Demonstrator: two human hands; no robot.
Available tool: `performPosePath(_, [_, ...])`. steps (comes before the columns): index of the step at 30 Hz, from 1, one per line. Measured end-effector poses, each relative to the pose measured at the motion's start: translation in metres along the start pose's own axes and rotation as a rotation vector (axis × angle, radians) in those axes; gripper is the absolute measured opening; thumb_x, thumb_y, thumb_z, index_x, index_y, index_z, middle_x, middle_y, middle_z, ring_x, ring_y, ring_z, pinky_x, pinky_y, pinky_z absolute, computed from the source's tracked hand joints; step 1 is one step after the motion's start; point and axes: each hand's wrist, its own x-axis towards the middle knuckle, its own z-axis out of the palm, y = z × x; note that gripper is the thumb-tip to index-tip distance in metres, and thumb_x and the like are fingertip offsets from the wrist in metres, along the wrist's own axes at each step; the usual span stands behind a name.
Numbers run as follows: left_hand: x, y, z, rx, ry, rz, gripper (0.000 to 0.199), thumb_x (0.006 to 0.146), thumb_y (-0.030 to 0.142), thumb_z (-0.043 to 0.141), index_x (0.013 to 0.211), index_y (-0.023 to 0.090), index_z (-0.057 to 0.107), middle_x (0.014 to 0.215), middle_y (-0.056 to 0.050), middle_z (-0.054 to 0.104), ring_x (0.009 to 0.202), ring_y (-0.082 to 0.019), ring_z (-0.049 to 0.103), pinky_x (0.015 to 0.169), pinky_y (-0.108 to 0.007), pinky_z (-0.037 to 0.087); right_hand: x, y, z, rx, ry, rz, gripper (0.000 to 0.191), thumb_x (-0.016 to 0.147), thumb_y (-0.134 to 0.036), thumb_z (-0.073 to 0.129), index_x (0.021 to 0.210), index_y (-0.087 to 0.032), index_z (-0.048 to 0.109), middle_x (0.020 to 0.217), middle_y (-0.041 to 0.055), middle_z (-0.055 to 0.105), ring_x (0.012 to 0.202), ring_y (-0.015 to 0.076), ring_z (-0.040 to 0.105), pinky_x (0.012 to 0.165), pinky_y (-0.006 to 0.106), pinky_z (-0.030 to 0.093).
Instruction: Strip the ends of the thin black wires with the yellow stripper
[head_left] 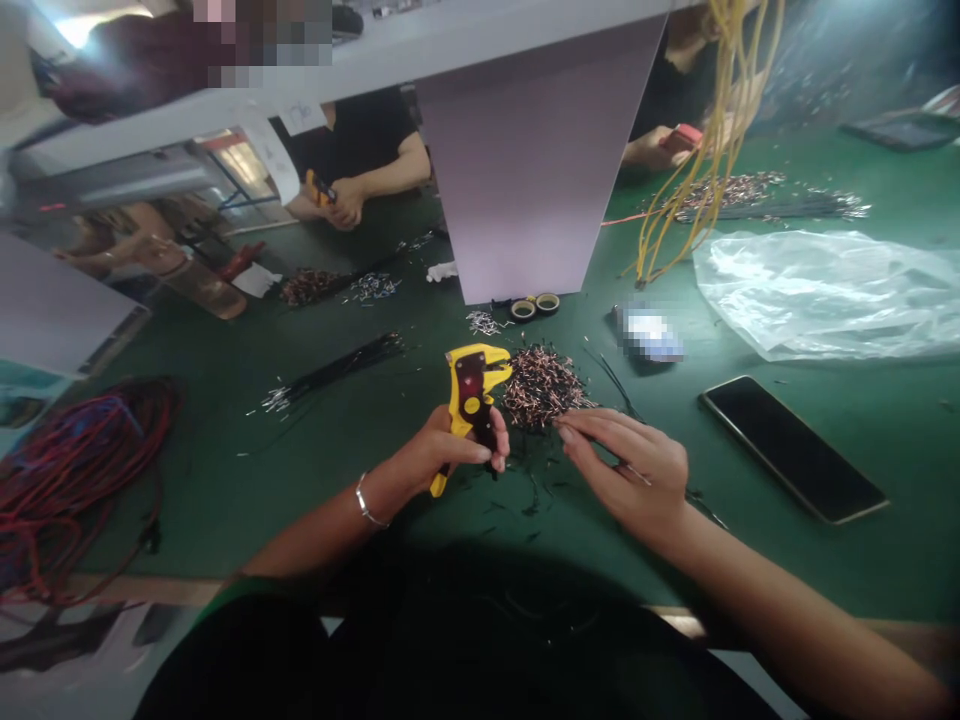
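Observation:
My left hand [466, 442] is wrapped round the handles of a yellow and black wire stripper [471, 385], its jaws pointing right. Beside the jaws lies a heap of short wire offcuts [541, 385] with bare copper ends. At the near right edge of that heap, my right hand [634, 458] pinches thumb and forefinger together. A thin wire shows along its fingers, with a pale end by the palm; the pinched end is too small to see clearly. A few dark wires [616, 380] run on the table behind this hand.
Right of me lie a phone [795, 450] and a clear plastic bag [825, 290]. Tape rolls [536, 306] stand before a white partition [532, 170]. Leftward are a black wire bundle [337, 368] and red cable coils [82, 480]. Co-workers' hands [345, 203] work across the table.

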Motion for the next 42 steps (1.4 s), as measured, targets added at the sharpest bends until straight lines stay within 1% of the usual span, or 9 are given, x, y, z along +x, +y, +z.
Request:
performPosePath(3, [-0.002, 0.0, 0.002, -0.001, -0.051, -0.028, 0.033, 0.064, 0.011, 0.074, 0.096, 0.012, 0.065, 0.084, -0.008, 0.071, 0.07, -0.02, 0.066, 0.071, -0.036, 0.054, -0.002, 0.001, 0.0, -0.055, 0.026, -0.064, 0.018, 0.083, -0.006, 0.062, 0.088, -0.016, 0.075, 0.08, 0.0095, 0.078, 0.072, 0.0212, 0.075, 0.067, 0.032, 0.064])
performPosePath(7, [-0.004, 0.0, 0.007, -0.005, -0.097, -0.06, 0.033, 0.064, 0.011, 0.074, 0.096, 0.012, 0.065, 0.084, -0.008, 0.07, 0.071, -0.02, 0.067, 0.071, -0.034, 0.054, -0.004, 0.004, 0.003, -0.085, 0.001, -0.155, 0.016, 0.083, -0.004, 0.063, 0.091, -0.014, 0.072, 0.082, 0.0114, 0.077, 0.073, 0.0209, 0.075, 0.068, 0.031, 0.064])
performPosePath(14, [-0.003, -0.003, 0.015, 0.01, -0.114, -0.092, 0.032, 0.064, 0.014, 0.076, 0.094, 0.012, 0.064, 0.083, -0.008, 0.07, 0.071, -0.019, 0.066, 0.07, -0.033, 0.053, -0.008, 0.002, 0.007, -0.165, -0.041, -0.269, 0.021, 0.086, -0.006, 0.06, 0.101, -0.016, 0.071, 0.085, 0.0104, 0.078, 0.075, 0.0221, 0.075, 0.066, 0.033, 0.065])
performPosePath(18, [-0.003, -0.005, 0.017, 0.04, -0.118, -0.101, 0.033, 0.064, 0.015, 0.077, 0.095, 0.012, 0.064, 0.082, -0.008, 0.07, 0.071, -0.018, 0.065, 0.071, -0.033, 0.052, -0.009, 0.0, 0.008, -0.18, -0.081, -0.342, 0.021, 0.085, -0.005, 0.059, 0.103, -0.011, 0.07, 0.087, 0.0133, 0.077, 0.075, 0.0232, 0.075, 0.064, 0.035, 0.065])
performPosePath(25, [-0.002, -0.005, 0.019, 0.107, -0.115, -0.081, 0.028, 0.064, 0.017, 0.076, 0.09, 0.012, 0.065, 0.077, -0.006, 0.068, 0.071, -0.019, 0.064, 0.073, -0.034, 0.051, -0.015, 0.001, 0.009, -0.189, -0.165, -0.358, 0.018, 0.088, -0.008, 0.057, 0.097, -0.015, 0.071, 0.092, 0.0114, 0.077, 0.078, 0.0215, 0.073, 0.068, 0.035, 0.065])
performPosePath(31, [-0.002, -0.007, 0.019, 0.181, -0.121, -0.072, 0.022, 0.065, 0.017, 0.074, 0.085, 0.013, 0.066, 0.076, -0.006, 0.068, 0.071, -0.018, 0.063, 0.073, -0.034, 0.051, -0.014, 0.0, 0.009, -0.222, -0.169, -0.382, 0.014, 0.088, -0.008, 0.058, 0.09, -0.012, 0.071, 0.087, 0.0122, 0.076, 0.073, 0.0208, 0.072, 0.064, 0.034, 0.064])
performPosePath(35, [-0.002, -0.008, 0.019, 0.197, -0.124, -0.054, 0.021, 0.067, 0.018, 0.074, 0.086, 0.013, 0.066, 0.076, -0.006, 0.068, 0.071, -0.018, 0.062, 0.074, -0.034, 0.05, -0.014, 0.0, 0.009, -0.234, -0.162, -0.371, 0.017, 0.088, -0.009, 0.057, 0.093, -0.015, 0.072, 0.087, 0.0108, 0.077, 0.075, 0.0213, 0.072, 0.064, 0.035, 0.064])
performPosePath(39, [-0.002, -0.006, 0.02, 0.278, -0.14, -0.05, 0.015, 0.069, 0.022, 0.073, 0.079, 0.012, 0.067, 0.076, -0.007, 0.067, 0.076, -0.02, 0.062, 0.076, -0.035, 0.05, -0.015, 0.001, 0.01, -0.229, -0.168, -0.38, 0.016, 0.088, -0.01, 0.057, 0.096, -0.012, 0.071, 0.086, 0.0126, 0.076, 0.073, 0.0222, 0.073, 0.064, 0.036, 0.064])
performPosePath(42, [-0.003, -0.007, 0.019, 0.32, -0.124, -0.04, 0.015, 0.071, 0.024, 0.074, 0.078, 0.013, 0.068, 0.076, -0.007, 0.068, 0.075, -0.019, 0.062, 0.075, -0.034, 0.051, -0.015, 0.0, 0.011, -0.243, -0.188, -0.39, 0.016, 0.09, -0.011, 0.056, 0.097, -0.011, 0.07, 0.086, 0.0137, 0.076, 0.07, 0.0219, 0.072, 0.061, 0.035, 0.063])
